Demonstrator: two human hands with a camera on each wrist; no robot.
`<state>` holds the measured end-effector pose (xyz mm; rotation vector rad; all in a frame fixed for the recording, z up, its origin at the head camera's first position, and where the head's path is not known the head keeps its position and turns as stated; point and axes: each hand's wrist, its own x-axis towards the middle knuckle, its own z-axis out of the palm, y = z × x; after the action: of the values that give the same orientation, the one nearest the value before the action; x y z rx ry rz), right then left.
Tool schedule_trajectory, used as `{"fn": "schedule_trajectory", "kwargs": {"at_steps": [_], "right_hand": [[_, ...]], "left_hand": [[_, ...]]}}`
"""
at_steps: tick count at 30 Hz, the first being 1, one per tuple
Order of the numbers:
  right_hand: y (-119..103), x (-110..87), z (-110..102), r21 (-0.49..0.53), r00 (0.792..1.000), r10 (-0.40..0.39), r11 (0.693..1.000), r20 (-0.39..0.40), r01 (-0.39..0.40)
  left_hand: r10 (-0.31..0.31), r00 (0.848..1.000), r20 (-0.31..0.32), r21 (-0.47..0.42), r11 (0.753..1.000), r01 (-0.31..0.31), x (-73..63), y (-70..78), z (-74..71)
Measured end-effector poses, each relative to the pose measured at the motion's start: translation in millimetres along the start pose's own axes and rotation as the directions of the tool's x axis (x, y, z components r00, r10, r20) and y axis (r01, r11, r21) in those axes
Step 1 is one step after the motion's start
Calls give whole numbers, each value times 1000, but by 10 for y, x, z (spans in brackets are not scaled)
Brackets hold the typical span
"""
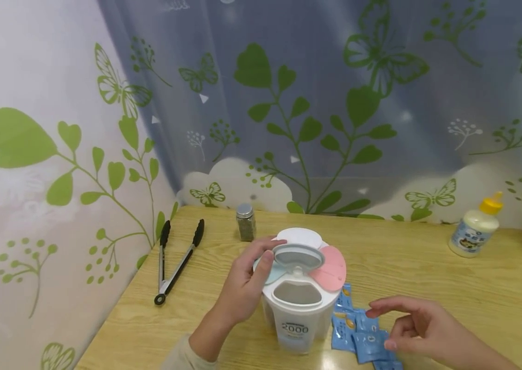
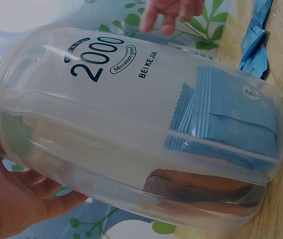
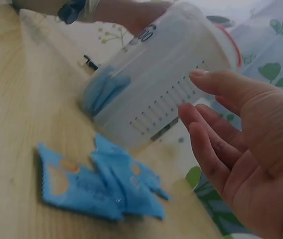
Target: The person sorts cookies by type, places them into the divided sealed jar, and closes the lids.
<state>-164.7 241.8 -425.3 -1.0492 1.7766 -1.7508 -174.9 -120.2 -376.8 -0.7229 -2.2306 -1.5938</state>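
Observation:
A clear storage container (image 1: 295,331) printed "2000" stands on the table, its round lid divided into white, pink and blue flaps. The grey-rimmed front flap (image 1: 299,257) is raised over an opening. My left hand (image 1: 248,280) grips the container's upper left side, thumb beside the raised flap. Through the wall, blue sachets (image 2: 236,117) and brown sachets (image 2: 201,189) show at the bottom, in separate compartments. My right hand (image 1: 420,326) hovers over a pile of blue sachets (image 1: 369,345) right of the container. Its fingers are loosely bent with nothing between them.
Black-tipped tongs (image 1: 175,272) lie spread on the left of the table. A small spice jar (image 1: 245,223) stands behind the container. At the far right is a bottle (image 1: 471,234) with a yellow cap. A patterned curtain (image 1: 316,128) hangs along the table's back edge.

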Motion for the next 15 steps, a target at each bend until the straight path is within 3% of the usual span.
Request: {"fn": "schedule_trajectory", "kwargs": {"at_steps": [2, 6, 10, 15], "right_hand": [[52, -71, -12, 19, 996, 85, 996, 8, -85], [188, -178, -17, 42, 986, 160, 986, 43, -162], [332, -265, -30, 97, 988, 131, 986, 82, -139], [476, -355, -76, 163, 982, 149, 972, 119, -167]], "left_hand": [[-2, 1000, 0, 1, 1000, 2, -1, 7, 3], [-4, 1000, -2, 2, 1000, 4, 0, 16, 7], [-8, 1000, 1, -1, 1000, 8, -1, 12, 13], [-13, 1000, -3, 3, 1000, 13, 1, 8, 13]]}}
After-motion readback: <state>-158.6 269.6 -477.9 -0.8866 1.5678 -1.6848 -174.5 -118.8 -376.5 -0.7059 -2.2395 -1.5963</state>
